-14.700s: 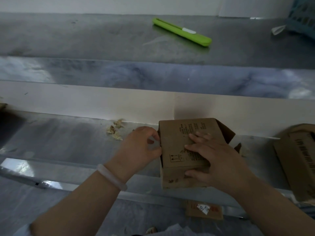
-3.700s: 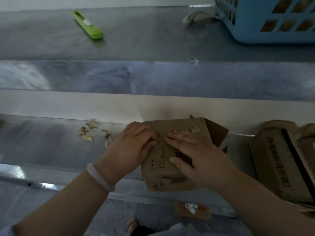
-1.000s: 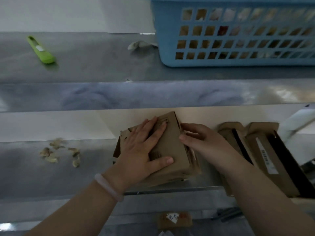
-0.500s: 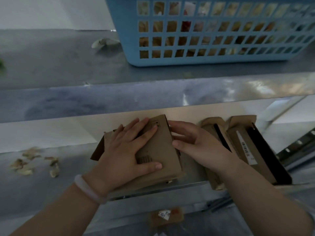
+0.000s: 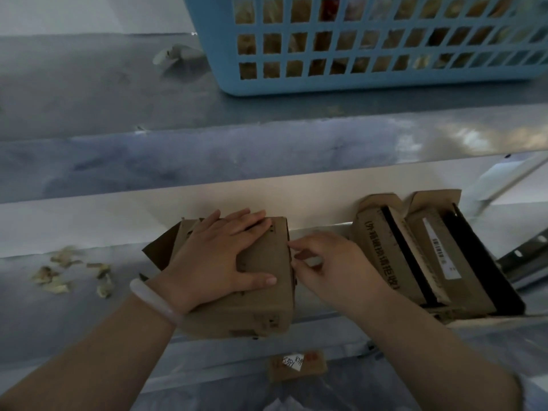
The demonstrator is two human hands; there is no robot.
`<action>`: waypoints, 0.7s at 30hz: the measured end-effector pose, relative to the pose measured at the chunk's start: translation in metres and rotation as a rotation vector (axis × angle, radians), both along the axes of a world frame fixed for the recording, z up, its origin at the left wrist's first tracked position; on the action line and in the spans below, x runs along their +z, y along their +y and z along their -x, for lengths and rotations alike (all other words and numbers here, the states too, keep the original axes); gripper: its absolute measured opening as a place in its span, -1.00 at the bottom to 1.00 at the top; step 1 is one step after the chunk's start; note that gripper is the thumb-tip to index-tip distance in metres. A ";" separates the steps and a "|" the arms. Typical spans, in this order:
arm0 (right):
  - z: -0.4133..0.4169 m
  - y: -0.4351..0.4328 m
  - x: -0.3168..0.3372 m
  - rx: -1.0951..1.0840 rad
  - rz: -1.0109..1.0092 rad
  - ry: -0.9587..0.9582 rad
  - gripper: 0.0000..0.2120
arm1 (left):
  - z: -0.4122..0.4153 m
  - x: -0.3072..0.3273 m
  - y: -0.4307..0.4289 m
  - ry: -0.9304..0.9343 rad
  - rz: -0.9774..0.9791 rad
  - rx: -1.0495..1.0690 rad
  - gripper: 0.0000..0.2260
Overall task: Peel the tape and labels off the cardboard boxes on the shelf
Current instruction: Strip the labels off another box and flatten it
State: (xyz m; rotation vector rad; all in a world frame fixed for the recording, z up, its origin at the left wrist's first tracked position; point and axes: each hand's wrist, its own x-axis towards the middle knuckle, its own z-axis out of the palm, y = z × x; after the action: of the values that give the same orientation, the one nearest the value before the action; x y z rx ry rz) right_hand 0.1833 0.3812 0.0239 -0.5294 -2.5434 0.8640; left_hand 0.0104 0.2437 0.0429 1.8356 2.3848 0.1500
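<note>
A small brown cardboard box (image 5: 261, 310) lies on its side on the lower metal shelf (image 5: 74, 315), its flaps open to the left. My left hand (image 5: 219, 259) presses flat on the box's top face, fingers spread. My right hand (image 5: 329, 262) is at the box's right edge, thumb and forefinger pinched together against that edge; whether tape sits between them is too small to tell. To the right lie two more open cardboard boxes (image 5: 415, 256), one bearing a white barcode label (image 5: 441, 247).
Several peeled scraps (image 5: 68, 274) lie on the shelf at the left. A blue plastic basket (image 5: 355, 78) stands on the upper shelf, a crumpled scrap (image 5: 172, 54) beside it. A cardboard piece with a white sticker (image 5: 296, 364) lies below the shelf edge.
The view has swung right, so the green cutter is out of frame. My left hand lies flat on the turned box, and my right hand has shifted to pinching at its right edge.
</note>
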 end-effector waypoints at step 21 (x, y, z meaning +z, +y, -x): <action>0.011 0.005 0.004 -0.114 0.230 -0.084 -0.89 | 0.000 -0.001 0.000 -0.008 -0.019 -0.004 -0.17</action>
State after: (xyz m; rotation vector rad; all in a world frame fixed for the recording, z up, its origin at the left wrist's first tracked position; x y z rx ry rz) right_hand 0.1725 0.3866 0.0282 -0.7885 -2.4737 1.1203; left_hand 0.0106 0.2439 0.0417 1.8450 2.3822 0.1804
